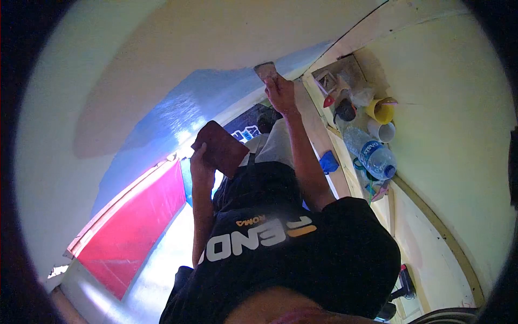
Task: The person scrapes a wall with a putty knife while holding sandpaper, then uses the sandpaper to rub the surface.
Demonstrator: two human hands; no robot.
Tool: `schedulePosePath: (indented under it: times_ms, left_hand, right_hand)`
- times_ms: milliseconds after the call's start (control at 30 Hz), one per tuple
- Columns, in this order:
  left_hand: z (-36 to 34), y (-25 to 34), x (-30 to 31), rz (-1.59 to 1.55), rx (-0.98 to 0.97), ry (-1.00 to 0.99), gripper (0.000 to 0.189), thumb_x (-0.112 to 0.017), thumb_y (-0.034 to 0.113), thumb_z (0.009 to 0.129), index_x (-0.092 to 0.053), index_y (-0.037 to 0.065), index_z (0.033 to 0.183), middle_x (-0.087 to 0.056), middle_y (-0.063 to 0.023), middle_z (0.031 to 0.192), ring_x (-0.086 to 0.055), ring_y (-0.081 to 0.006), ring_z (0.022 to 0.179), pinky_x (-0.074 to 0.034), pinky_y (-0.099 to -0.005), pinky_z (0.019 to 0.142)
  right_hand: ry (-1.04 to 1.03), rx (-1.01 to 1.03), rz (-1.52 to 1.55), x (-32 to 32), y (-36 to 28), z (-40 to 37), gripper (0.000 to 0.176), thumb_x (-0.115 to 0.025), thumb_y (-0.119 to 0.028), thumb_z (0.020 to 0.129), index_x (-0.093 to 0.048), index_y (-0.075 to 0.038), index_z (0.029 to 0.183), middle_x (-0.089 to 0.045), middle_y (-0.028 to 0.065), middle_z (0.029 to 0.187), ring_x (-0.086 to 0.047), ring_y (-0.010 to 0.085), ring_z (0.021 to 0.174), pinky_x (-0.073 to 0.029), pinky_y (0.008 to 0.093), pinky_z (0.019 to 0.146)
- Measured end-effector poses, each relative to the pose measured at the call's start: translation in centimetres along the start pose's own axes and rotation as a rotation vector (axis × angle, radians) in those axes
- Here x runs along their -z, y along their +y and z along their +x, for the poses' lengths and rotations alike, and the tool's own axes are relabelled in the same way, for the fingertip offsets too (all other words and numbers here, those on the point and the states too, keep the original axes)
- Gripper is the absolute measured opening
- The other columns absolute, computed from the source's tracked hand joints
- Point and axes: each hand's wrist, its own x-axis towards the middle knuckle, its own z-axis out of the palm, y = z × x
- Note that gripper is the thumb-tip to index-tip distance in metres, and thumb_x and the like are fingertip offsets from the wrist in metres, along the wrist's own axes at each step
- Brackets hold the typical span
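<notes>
My right hand (280, 95) is raised, its fingers wrapped round a putty knife (265, 71). The wide blade lies at the lower edge of the pale surface (226, 32), near the corner seam; whether it touches is hard to tell. A blue area (172, 108) with a shiny patch spreads to the left of the blade. Lower down and to the left, my left hand (201, 164) grips a flat, reddish-brown rectangular board (222, 148) by its side, tilted in front of my body. Whether any paste lies on the board cannot be made out.
To the right, a ledge carries a large clear plastic bottle (372, 154), a yellow cup (381, 110), a white cup (382, 131) and plastic bags (361, 96). A blue object (328, 162) lies beside it. A red panel (135, 227) stands at left.
</notes>
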Motion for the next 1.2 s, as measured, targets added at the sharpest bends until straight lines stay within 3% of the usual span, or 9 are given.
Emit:
schedulePosePath:
  times_ms: [67,167,267,300,367,433,733,867,1200]
  left_hand:
    - [0.2,-0.5,1.1,-0.038,-0.004,-0.03,0.04,-0.055,0.02,0.092,-0.046,0.002,0.126,-0.059,-0.0115,0.116,-0.057,-0.0262,0.11,-0.046,-0.0414,0.095]
    - [0.2,-0.5,1.4,-0.017,0.05,-0.018,0.041,-0.056,0.019,0.092,-0.045,0.002,0.127,-0.059,-0.0112,0.116,-0.058,-0.0266,0.109,-0.045,-0.0422,0.095]
    - [-0.2,-0.5,0.7,0.182,-0.096,0.022,0.041,-0.055,0.019,0.092,-0.045,0.003,0.127,-0.059,-0.0115,0.116,-0.058,-0.0271,0.108,-0.045,-0.0428,0.095]
    - [0.0,-0.6,1.0,-0.044,-0.009,0.051,0.04,-0.055,0.02,0.092,-0.045,0.004,0.128,-0.058,-0.0117,0.118,-0.058,-0.0271,0.109,-0.045,-0.0426,0.095]
    - [0.0,-1.0,2.3,0.157,-0.036,0.012,0.04,-0.055,0.02,0.092,-0.045,0.004,0.128,-0.058,-0.012,0.118,-0.057,-0.0265,0.11,-0.045,-0.0415,0.096]
    - [-0.2,-0.3,0.9,-0.053,0.058,0.002,0.04,-0.054,0.02,0.093,-0.045,0.003,0.127,-0.058,-0.0121,0.118,-0.057,-0.0256,0.111,-0.045,-0.0389,0.096]
    - [-0.8,0.2,0.8,0.071,-0.025,0.022,0.039,-0.054,0.019,0.093,-0.046,0.001,0.127,-0.058,-0.0116,0.118,-0.056,-0.0259,0.11,-0.044,-0.0412,0.098]
    - [-0.7,0.3,0.9,-0.086,0.02,0.047,0.04,-0.055,0.019,0.093,-0.046,0.001,0.127,-0.057,-0.012,0.119,-0.056,-0.026,0.112,-0.043,-0.0413,0.099]
    - [-0.1,0.1,1.6,-0.044,0.004,0.009,0.039,-0.055,0.019,0.093,-0.046,0.001,0.126,-0.056,-0.0121,0.123,-0.054,-0.0261,0.114,-0.043,-0.0404,0.099]
  right_hand:
    - [-0.028,-0.043,0.04,0.0,-2.4,-0.1,0.031,-0.056,-0.032,0.093,-0.057,-0.003,0.082,-0.058,0.0103,0.056,-0.06,0.0251,0.049,-0.046,0.0369,0.048]
    - [0.044,0.018,0.013,-1.0,1.7,-0.4,0.039,-0.055,-0.037,0.094,-0.055,-0.002,0.077,-0.051,-0.0007,0.05,-0.05,0.0073,0.045,-0.04,0.0272,0.042]
    - [0.046,-0.033,0.14,-1.6,3.4,-1.1,0.04,-0.056,-0.04,0.094,-0.055,-0.003,0.077,-0.051,-0.0013,0.051,-0.05,0.0064,0.045,-0.039,0.0257,0.041]
    - [0.048,-0.003,0.126,-1.7,2.3,-0.6,0.039,-0.056,-0.039,0.094,-0.055,-0.004,0.077,-0.051,-0.0019,0.051,-0.049,0.006,0.044,-0.038,0.0251,0.041]
    - [0.06,0.029,0.088,-1.4,-1.2,-0.4,0.037,-0.056,-0.038,0.094,-0.054,-0.005,0.077,-0.049,-0.0029,0.052,-0.047,0.0053,0.044,-0.037,0.0238,0.04]
    - [0.037,-0.061,0.186,-2.1,1.1,-1.3,0.037,-0.057,-0.039,0.094,-0.053,-0.007,0.076,-0.048,-0.0033,0.052,-0.047,0.0048,0.044,-0.037,0.0229,0.039]
    - [0.063,-0.106,0.347,-2.6,0.7,-1.6,0.034,-0.057,-0.038,0.094,-0.049,-0.009,0.077,-0.045,-0.004,0.051,-0.043,0.0036,0.041,-0.034,0.0221,0.035]
    - [-0.002,-0.169,0.449,-2.9,1.7,-1.6,0.034,-0.057,-0.037,0.094,-0.049,-0.009,0.079,-0.045,-0.0033,0.05,-0.042,0.0038,0.04,-0.033,0.0221,0.034]
    - [0.042,-0.139,0.411,-3.0,1.8,-1.8,0.033,-0.058,-0.035,0.094,-0.05,-0.008,0.076,-0.047,-0.003,0.052,-0.042,0.0035,0.04,-0.033,0.0216,0.034]
